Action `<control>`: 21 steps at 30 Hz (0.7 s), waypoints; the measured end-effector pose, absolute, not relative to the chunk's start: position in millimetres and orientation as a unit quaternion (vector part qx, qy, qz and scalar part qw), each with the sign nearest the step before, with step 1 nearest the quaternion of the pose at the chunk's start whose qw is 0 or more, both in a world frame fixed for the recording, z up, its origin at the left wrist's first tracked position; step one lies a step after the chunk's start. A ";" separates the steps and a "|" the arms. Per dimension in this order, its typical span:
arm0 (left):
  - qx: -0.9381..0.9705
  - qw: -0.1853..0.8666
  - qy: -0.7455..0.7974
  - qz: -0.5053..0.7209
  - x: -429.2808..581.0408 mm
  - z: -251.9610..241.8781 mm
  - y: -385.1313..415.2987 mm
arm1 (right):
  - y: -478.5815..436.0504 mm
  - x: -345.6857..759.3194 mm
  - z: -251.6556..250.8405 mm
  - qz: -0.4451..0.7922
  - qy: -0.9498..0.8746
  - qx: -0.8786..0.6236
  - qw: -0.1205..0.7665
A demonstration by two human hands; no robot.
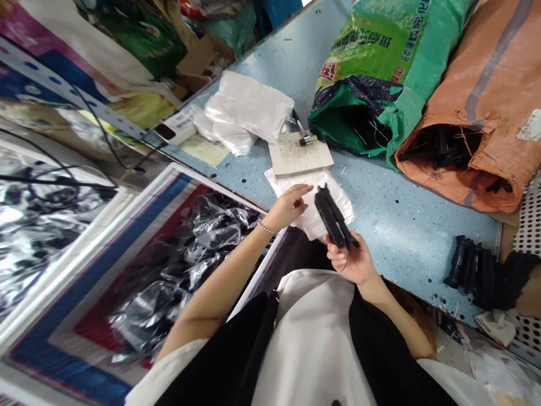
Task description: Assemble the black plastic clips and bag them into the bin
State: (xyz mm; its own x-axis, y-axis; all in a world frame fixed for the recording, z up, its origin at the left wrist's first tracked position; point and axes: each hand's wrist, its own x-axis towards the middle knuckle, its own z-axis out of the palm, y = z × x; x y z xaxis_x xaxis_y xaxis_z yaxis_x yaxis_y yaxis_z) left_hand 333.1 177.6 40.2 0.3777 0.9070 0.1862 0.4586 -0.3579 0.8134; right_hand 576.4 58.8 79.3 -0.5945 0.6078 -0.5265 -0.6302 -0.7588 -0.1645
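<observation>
My right hand (354, 263) is closed around the lower end of a black plastic part (331, 215), which tilts up and to the left in front of me. It is long and slotted, with two small prongs at its far end; its exact kind is unclear. My left hand (284, 208) is to the left of the part, fingers stretched out and slightly apart, holding nothing I can see. Its fingertips are over a small stack of clear plastic bags (310, 223) at the table edge. Whether they touch the top bag cannot be made out.
A worn board (298, 160) with a small hammer (307, 140) lies beyond the bags. More plastic bags (249, 107) are piled behind. Green (380, 56) and orange (477, 113) sacks hold black parts. More black parts (469, 265) stand right. Bagged parts (169, 282) fill a bin at left.
</observation>
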 end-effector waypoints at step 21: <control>0.853 0.283 0.310 0.310 332.2 118.4 61.8 | 37.6 581.0 102.7 0.711 -0.446 -0.426 0.339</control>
